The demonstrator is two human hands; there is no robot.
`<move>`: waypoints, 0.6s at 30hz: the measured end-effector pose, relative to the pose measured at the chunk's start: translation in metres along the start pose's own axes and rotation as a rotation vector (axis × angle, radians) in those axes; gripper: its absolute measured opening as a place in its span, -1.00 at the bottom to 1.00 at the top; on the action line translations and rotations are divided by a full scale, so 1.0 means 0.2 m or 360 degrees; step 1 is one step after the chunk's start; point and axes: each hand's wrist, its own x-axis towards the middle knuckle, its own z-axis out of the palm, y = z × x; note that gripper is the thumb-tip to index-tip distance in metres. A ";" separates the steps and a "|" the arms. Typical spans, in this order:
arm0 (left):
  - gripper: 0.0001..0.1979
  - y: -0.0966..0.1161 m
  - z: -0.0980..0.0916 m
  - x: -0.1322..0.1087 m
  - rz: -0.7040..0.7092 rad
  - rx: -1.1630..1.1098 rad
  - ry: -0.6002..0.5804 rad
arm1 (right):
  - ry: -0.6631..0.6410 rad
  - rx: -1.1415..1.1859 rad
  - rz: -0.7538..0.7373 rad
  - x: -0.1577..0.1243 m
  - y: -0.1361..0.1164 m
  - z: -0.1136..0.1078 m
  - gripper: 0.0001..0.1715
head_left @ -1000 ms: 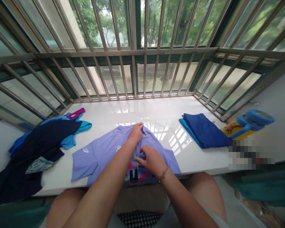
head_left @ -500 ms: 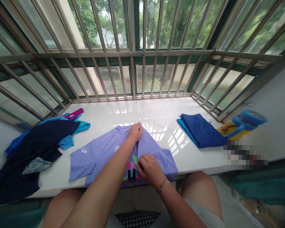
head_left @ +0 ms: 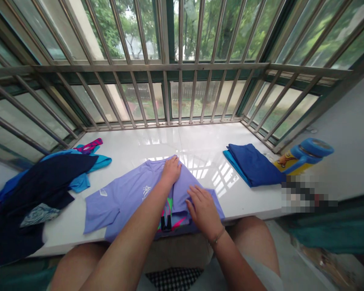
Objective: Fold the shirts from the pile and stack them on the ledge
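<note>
A lavender T-shirt with a neon pink, green and black print lies on the white stone sill. My left hand is closed on the fabric at the shirt's top edge, near the collar. My right hand lies on the shirt's folded right side with its fingers spread, holding nothing. The print shows between my forearms and is partly hidden by them.
Dark navy and turquoise garments lie heaped at the left end of the sill. A folded blue garment and a blue-lidded yellow bottle stand to the right. Steel window bars run along the sill's far side.
My right hand has let go of the gathered fabric and now lies flat, with the shirt's right side folded toward the middle. My left hand stays at the collar.
</note>
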 end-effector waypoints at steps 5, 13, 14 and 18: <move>-0.53 0.02 -0.01 -0.01 -0.0014 0.0018 -0.0002 | -0.0266 -0.0231 0.0299 -0.05 0.18 0.01 -0.14; -0.52 0.04 -0.03 -0.01 -0.0033 0.0005 -0.0019 | -0.0158 -0.0311 0.0610 -0.17 0.44 -0.05 -0.28; -0.52 0.04 -0.03 -0.02 -0.0033 0.0007 -0.0019 | -0.0133 -0.0312 0.0612 -0.18 0.46 -0.05 -0.29; -0.53 0.05 -0.05 -0.02 -0.0034 0.0027 -0.0033 | -0.0075 -0.0348 0.0561 -0.24 0.50 -0.05 -0.34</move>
